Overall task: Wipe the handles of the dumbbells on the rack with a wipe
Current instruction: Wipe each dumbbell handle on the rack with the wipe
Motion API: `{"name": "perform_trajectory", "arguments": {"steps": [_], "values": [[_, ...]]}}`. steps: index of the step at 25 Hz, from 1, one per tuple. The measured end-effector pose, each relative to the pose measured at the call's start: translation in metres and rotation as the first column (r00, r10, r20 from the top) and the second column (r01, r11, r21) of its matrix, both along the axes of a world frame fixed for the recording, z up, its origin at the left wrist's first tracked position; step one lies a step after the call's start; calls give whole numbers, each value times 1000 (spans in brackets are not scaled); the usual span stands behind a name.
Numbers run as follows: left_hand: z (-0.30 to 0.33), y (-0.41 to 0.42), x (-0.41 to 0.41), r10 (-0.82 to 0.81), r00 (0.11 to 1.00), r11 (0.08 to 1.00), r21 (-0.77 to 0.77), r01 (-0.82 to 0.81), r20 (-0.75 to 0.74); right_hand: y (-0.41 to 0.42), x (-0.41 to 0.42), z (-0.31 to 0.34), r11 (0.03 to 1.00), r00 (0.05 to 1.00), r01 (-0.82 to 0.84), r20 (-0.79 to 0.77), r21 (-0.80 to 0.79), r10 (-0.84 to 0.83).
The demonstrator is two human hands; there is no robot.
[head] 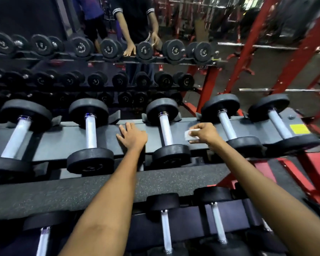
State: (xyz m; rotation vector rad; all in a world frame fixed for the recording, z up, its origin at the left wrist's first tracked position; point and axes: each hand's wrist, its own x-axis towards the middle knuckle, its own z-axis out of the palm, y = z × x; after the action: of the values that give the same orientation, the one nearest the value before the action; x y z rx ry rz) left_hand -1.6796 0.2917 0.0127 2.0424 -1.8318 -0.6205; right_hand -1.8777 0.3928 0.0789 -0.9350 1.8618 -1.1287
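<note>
Both forearms are showing bare to the elbow, the left hand (132, 136) and right hand (204, 133) wearing no gloves, rings or watch.

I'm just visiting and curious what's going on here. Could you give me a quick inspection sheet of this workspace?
Surface: dark top shelf of the dumbbell rack, with a lower shelf below it.
Job's things: five dumbbells lie across the top shelf; the middle dumbbell's handle sits between the hands. A white wipe is near it, not on a handle.
Clutter: nothing seen.
Hands: left hand rests flat on the shelf, fingers straight; right hand pinches the wipe.
Cables: nothing seen.
Surroundings: yellow label on the shelf's right end; mirror behind, reflecting the racks and a person; red gym frames to the right.
</note>
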Motion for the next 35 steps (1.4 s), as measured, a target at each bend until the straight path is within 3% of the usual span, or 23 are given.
{"name": "perform_trajectory", "arguments": {"steps": [2,4,6,10,14,18,21,26,31,35], "values": [[39,12,-26,6,973,999,-43,-17,-230,13,-17,14,998,999,29,-27,-58,-31],[69,33,-62,-130,946,980,-185,76,-298,24,-36,28,993,996,62,-52,-104,-68],[84,58,-98,-260,928,943,-278,184,-266,35,-59,38,982,989,109,-79,-153,-122],[67,82,-160,-364,908,908,-297,297,-205,53,-106,46,966,979,183,-55,-182,-196],[33,76,-198,-339,936,910,-285,302,-89,58,-154,30,960,978,206,-2,-190,-210],[8,63,-225,-311,950,887,-366,282,-22,57,-196,10,964,982,189,16,-188,-189],[-14,52,-242,-218,976,922,-327,209,9,46,-231,-9,987,994,97,68,-128,-88],[-45,43,-243,-152,956,925,-305,227,249,29,-254,-35,982,972,-188,139,-11,187],[-46,43,-242,-142,957,921,-320,222,254,20,-262,-43,875,879,-477,36,86,476],[-43,45,-244,-126,965,927,-320,197,229,20,-248,-39,729,742,-667,226,155,631]]}}
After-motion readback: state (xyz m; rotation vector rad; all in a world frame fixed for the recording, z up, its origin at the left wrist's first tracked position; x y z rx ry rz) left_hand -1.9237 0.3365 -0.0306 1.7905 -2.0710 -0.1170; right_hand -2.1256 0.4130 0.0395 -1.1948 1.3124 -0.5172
